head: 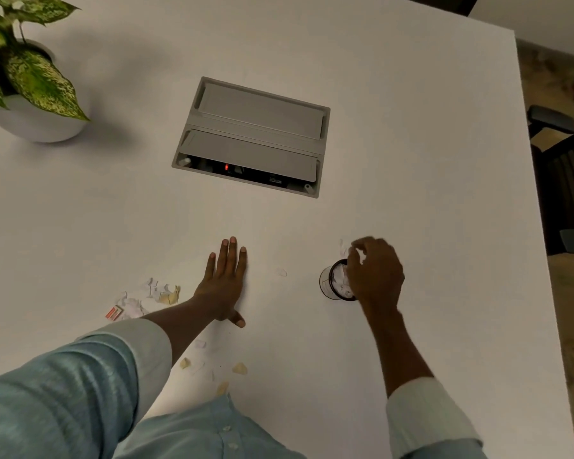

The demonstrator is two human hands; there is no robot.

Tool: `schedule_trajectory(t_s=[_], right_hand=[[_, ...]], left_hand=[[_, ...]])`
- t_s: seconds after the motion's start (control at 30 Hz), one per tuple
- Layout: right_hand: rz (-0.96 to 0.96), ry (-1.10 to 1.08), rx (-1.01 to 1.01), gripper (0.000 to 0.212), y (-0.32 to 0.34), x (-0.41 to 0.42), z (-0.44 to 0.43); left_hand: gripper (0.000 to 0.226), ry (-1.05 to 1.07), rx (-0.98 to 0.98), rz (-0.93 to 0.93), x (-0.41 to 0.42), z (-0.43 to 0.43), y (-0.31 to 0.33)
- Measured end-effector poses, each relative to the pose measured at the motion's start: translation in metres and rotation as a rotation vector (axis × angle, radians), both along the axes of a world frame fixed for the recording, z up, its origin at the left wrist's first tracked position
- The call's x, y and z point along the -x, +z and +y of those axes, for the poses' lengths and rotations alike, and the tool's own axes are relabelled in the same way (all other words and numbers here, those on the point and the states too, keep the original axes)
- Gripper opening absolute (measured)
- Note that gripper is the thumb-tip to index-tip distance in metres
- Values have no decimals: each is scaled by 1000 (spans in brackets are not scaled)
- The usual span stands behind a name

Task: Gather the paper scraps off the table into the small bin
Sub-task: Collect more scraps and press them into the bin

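Observation:
The small bin (328, 280) is a clear round cup with a dark rim, standing on the white table (411, 160) and filled with white scraps. My right hand (375, 273) hovers over its mouth, fingers curled round a white paper scrap (344, 250). My left hand (226, 279) lies flat on the table, fingers straight. A pile of white and yellowish scraps (146, 298) lies left of that hand. One small white scrap (281, 272) sits between my hands. Several yellowish and white scraps (212, 366) lie near the front edge.
A grey cable box (251, 135) is set into the table's middle, its flap partly open with a red light. A potted plant (27, 81) stands at the far left. A dark chair (564, 167) is beyond the table's right edge.

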State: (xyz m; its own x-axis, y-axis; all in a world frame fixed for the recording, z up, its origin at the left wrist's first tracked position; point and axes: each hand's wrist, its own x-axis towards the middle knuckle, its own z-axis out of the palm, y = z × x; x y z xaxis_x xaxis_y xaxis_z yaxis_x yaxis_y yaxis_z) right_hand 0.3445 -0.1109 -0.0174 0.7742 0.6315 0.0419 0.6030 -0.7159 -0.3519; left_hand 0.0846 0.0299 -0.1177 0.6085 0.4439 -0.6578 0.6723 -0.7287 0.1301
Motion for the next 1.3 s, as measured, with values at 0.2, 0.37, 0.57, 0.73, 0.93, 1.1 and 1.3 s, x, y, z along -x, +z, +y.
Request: schedule_trajectory(t_s=[0.2,0.37,0.57,0.73,0.93,1.1,1.3], right_hand=[[304,40,278,20,-22,-66,49],[442,38,484,41,-50,-89,64],[450,108,538,40,-61,-88,75],[537,118,464,21,-63,-80,81],[475,80,187,15,-45,-68,76],[400,20,-130,20,-14,-39,51],[263,-75,-42,33,-3,4,5]], left_hand=[[178,14,-23,2,-1,0,0],[179,32,-26,8,-4,-1,0],[179,43,-18,5,-6,-1,-2],[182,76,-26,-1,-8,-2,-2],[183,107,-34,63,-21,-6,8],[183,121,-24,53,-19,-6,13],[183,130,-16,-11,-11,-4,18]])
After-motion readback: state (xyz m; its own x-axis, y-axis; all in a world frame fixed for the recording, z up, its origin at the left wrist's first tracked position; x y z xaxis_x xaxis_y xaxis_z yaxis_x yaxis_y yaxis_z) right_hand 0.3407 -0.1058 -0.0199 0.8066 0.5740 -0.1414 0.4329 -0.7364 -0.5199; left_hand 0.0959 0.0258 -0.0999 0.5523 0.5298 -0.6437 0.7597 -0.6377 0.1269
